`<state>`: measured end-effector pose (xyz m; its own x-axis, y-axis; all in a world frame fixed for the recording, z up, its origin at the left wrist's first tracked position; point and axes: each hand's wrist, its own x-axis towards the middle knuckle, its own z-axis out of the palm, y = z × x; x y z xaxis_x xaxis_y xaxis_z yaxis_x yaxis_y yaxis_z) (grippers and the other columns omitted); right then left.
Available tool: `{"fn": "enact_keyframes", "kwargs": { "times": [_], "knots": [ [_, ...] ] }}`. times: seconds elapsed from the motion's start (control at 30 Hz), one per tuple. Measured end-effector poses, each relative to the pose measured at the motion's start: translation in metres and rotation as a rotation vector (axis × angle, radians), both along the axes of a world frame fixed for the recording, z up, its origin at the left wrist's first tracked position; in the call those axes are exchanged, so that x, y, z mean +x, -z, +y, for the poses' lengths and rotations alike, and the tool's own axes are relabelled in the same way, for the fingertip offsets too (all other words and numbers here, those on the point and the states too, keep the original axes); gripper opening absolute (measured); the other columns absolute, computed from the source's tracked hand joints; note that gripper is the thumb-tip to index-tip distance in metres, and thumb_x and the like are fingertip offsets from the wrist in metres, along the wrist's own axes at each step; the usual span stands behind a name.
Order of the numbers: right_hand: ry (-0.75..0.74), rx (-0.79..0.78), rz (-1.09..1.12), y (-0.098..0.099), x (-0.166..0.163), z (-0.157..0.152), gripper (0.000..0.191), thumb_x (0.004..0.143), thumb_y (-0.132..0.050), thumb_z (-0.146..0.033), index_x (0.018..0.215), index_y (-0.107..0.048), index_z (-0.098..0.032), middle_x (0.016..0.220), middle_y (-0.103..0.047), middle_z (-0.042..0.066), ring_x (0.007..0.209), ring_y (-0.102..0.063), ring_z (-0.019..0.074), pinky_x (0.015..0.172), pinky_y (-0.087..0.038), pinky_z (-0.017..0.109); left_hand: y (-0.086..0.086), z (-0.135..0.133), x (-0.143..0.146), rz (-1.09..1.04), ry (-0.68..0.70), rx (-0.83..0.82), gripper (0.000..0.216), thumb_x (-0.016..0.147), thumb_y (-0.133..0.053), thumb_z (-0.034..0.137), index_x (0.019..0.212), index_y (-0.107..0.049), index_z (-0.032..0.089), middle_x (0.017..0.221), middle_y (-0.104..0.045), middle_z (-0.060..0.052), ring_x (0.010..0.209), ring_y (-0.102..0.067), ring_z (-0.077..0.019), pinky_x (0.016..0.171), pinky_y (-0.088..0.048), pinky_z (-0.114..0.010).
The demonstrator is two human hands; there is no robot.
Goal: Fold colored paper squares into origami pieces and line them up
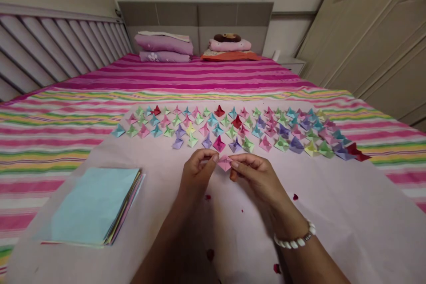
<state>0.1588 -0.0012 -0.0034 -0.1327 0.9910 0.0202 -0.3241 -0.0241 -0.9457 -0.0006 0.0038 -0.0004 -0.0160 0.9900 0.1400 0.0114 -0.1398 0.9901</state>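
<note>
My left hand (pixel 197 169) and my right hand (pixel 253 173) meet over a pale pink sheet (pixel 333 213) spread on the bed. Both pinch a small folded pink paper piece (pixel 225 162) between thumb and fingertips, one on each side. Just beyond it lie several rows of small folded paper shapes (pixel 233 129) in pink, green, blue, purple and red. A stack of coloured paper squares (pixel 96 204), light blue on top, lies to the left of my left forearm. A white bead bracelet (pixel 294 239) circles my right wrist.
The bed has a striped pink, green and yellow cover (pixel 49 133). Folded pillows and blankets (pixel 164 46) sit by the grey headboard (pixel 196 20). A slatted rail (pixel 49 44) runs along the left, and a wardrobe (pixel 376 31) stands at right. Small red petals (pixel 294 196) dot the sheet.
</note>
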Motion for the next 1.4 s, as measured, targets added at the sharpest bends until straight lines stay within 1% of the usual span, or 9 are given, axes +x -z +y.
{"fn": "enact_keyframes", "kwargs": {
  "times": [0.1,0.2,0.33,0.6,0.8,1.03,1.17,1.27,1.4],
  "knots": [
    [0.000,-0.003,0.000,-0.001,0.000,-0.001,0.016,0.069,-0.078,-0.029,0.081,-0.076,-0.018,0.057,-0.069,0.001,0.052,-0.059,0.0113,0.057,-0.047,0.025,-0.002,0.000,-0.002,0.112,0.012,0.208,0.004,0.077,-0.067,0.022,0.079,-0.068,0.019,0.087,-0.064,-0.002,0.081,-0.058,-0.0135,0.069,-0.044,-0.023],
    [-0.009,0.001,-0.011,-0.001,-0.001,-0.001,0.016,0.070,-0.077,-0.029,0.081,-0.076,-0.018,0.061,-0.071,0.002,0.052,-0.059,0.0117,0.058,-0.048,0.026,-0.002,0.001,-0.003,0.193,0.040,0.275,0.006,0.077,-0.067,0.019,0.080,-0.071,0.020,0.084,-0.065,-0.002,0.075,-0.058,-0.0123,0.064,-0.045,-0.023],
    [0.006,0.003,-0.019,0.000,0.000,0.000,0.016,0.070,-0.077,-0.029,0.080,-0.075,-0.017,0.062,-0.071,0.003,0.053,-0.060,0.0125,0.058,-0.048,0.027,-0.001,0.000,-0.001,0.222,0.045,0.278,0.007,0.079,-0.065,0.018,0.080,-0.071,0.020,0.083,-0.066,-0.003,0.077,-0.060,-0.0131,0.063,-0.044,-0.023],
    [0.036,-0.075,0.030,-0.003,-0.003,-0.003,0.015,0.067,-0.077,-0.027,0.076,-0.072,-0.016,0.052,-0.067,0.001,0.048,-0.058,0.0122,0.054,-0.047,0.026,-0.002,-0.002,-0.001,0.220,0.061,0.248,0.008,0.081,-0.062,0.019,0.082,-0.070,0.020,0.082,-0.065,-0.003,0.075,-0.059,-0.0135,0.064,-0.045,-0.024],
    [0.018,0.029,-0.028,0.002,-0.003,-0.001,0.018,0.068,-0.076,-0.026,0.082,-0.070,-0.017,0.055,-0.068,0.000,0.048,-0.061,0.0129,0.052,-0.048,0.025,-0.003,-0.001,0.001,0.200,0.059,0.247,0.006,0.078,-0.061,0.018,0.076,-0.067,0.019,0.083,-0.060,-0.004,0.076,-0.058,-0.0140,0.055,-0.046,-0.020],
    [0.024,0.011,-0.119,0.001,-0.003,-0.002,0.017,0.069,-0.075,-0.030,0.076,-0.067,-0.017,0.051,-0.066,0.000,0.046,-0.059,0.0134,0.052,-0.048,0.026,0.001,0.001,0.002,0.154,0.073,0.280,0.007,0.075,-0.059,0.015,0.070,-0.063,0.018,0.083,-0.056,-0.004,0.073,-0.058,-0.0130,0.051,-0.049,-0.018],
    [0.117,0.152,-0.258,-0.002,-0.004,-0.003,0.017,0.067,-0.078,-0.033,0.072,-0.069,-0.019,0.066,-0.066,0.002,0.058,-0.058,0.0144,0.056,-0.048,0.027,0.002,0.002,0.002,0.194,0.047,0.273,0.005,0.073,-0.061,0.016,0.070,-0.063,0.019,0.084,-0.057,-0.004,0.074,-0.059,-0.0135,0.052,-0.051,-0.018],
    [0.185,0.257,-0.335,-0.002,-0.005,-0.004,0.013,0.069,-0.076,-0.031,0.071,-0.070,-0.020,0.078,-0.064,0.004,0.064,-0.057,0.0155,0.057,-0.048,0.028,0.003,0.002,0.004,0.225,0.071,0.297,0.005,0.073,-0.060,0.016,0.070,-0.063,0.019,0.083,-0.056,-0.004,0.070,-0.059,-0.0126,0.050,-0.052,-0.018],
    [0.146,0.212,-0.330,-0.001,-0.004,-0.005,0.008,0.071,-0.072,-0.025,0.069,-0.067,-0.019,0.070,-0.061,0.001,0.055,-0.054,0.0124,0.051,-0.045,0.026,0.006,0.002,0.007,0.277,0.103,0.343,0.008,0.072,-0.058,0.013,0.070,-0.064,0.018,0.083,-0.056,-0.004,0.068,-0.058,-0.0118,0.051,-0.052,-0.019]
  ]
}}
